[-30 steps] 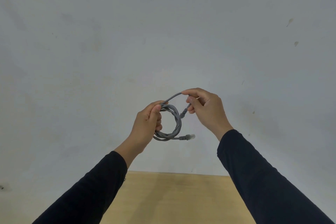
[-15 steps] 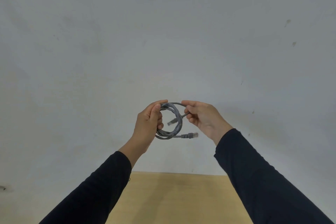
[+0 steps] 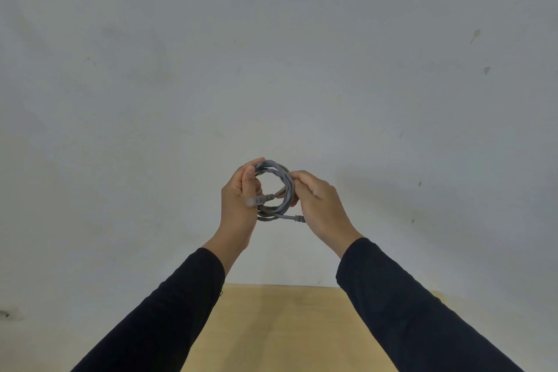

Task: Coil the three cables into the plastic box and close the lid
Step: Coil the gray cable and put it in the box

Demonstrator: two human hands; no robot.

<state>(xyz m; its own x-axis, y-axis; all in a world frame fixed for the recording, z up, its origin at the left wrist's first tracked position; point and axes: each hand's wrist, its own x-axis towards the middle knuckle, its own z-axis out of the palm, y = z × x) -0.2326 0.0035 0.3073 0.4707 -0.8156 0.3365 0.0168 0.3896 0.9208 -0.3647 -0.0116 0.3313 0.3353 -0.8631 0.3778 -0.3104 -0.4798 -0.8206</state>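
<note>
A grey network cable [image 3: 279, 172] is wound into a small round coil, held up in the air in front of a pale wall. My left hand [image 3: 238, 205] grips the coil's left side, thumb up. My right hand [image 3: 320, 205] pinches the coil's right side. One plug end [image 3: 252, 201] pokes across the loop toward my left palm. The other plug end [image 3: 297, 218] sticks out at the bottom, beside my right hand. The plastic box and the other cables are out of view.
A light wooden table top [image 3: 277, 329] shows at the bottom between my dark sleeves. A pale grey wall [image 3: 271, 54] with a few small marks fills the rest of the view.
My right hand has moved left and down onto the coil, drawing the free end through the loop. The plug that hung near my right fingers now lies across the loop by my left palm.
</note>
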